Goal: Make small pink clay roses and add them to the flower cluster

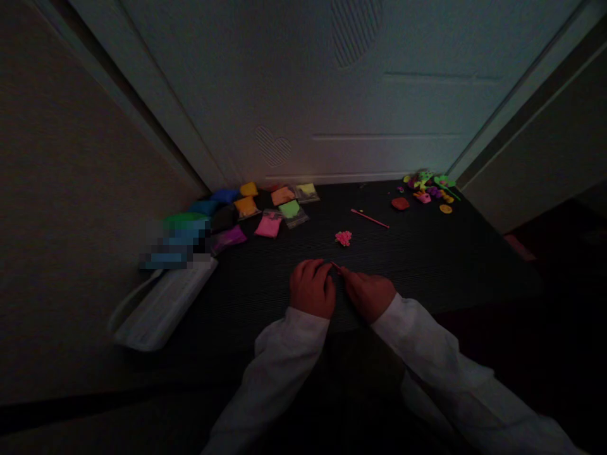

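My left hand (312,287) and my right hand (368,292) rest close together on the dark table (427,265), both in white sleeves. Their fingers are curled and pinched around a small pink piece (336,267) held between the fingertips; its shape is too small and dim to make out. Just beyond the hands lies a small pink clay flower (343,237). Farther back a thin pink stick (370,218) lies on the table.
Several coloured clay packets (268,208) lie at the back left. Small finished clay shapes (429,188) and a red lump (400,203) sit at the back right. A white face mask (164,306) lies at the left edge. A white door (332,88) stands behind the table.
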`<state>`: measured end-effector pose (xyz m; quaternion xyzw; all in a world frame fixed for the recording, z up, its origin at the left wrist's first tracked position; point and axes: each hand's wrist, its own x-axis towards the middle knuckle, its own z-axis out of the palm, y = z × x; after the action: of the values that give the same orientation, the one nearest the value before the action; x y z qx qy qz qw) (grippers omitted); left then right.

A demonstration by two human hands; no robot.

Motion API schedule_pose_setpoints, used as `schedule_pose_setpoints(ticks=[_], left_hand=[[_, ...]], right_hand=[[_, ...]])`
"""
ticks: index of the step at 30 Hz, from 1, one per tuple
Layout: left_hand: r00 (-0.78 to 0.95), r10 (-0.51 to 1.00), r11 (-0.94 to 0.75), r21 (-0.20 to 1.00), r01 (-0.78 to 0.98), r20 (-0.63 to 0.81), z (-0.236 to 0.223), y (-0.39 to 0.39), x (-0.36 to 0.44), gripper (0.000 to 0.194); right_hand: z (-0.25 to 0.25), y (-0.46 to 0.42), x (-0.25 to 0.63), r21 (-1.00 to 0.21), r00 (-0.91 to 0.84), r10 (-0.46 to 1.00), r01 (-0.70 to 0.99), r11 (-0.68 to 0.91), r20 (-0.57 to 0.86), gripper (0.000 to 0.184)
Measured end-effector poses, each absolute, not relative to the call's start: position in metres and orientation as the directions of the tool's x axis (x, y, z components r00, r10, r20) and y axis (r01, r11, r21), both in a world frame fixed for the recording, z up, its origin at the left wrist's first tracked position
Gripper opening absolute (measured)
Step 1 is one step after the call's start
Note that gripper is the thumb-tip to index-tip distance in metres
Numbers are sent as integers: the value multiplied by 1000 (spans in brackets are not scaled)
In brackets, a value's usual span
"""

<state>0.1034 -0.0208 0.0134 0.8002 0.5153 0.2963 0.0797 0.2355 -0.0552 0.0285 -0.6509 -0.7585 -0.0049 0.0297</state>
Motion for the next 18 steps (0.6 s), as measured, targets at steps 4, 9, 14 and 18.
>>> schedule_pose_setpoints(ticks=[4, 9, 14, 18], left_hand=[[287, 867, -459, 432, 776, 407, 12, -21, 101, 26], [289, 870, -459, 442, 771, 400, 13, -21, 101, 24], [290, 870, -463, 458, 759, 399, 14, -21, 102, 24], [301, 864, -475, 455, 753, 404, 15, -22, 101, 24]], right_hand=[[28, -49, 231, -21, -134, 989, 991, 135, 64, 35], [22, -66, 242, -32, -170, 982, 984, 173, 87, 36], [20, -82, 254, -3, -194, 974, 981, 196, 116, 35], [13, -90, 259, -12, -215, 967, 976, 219, 138, 34]])
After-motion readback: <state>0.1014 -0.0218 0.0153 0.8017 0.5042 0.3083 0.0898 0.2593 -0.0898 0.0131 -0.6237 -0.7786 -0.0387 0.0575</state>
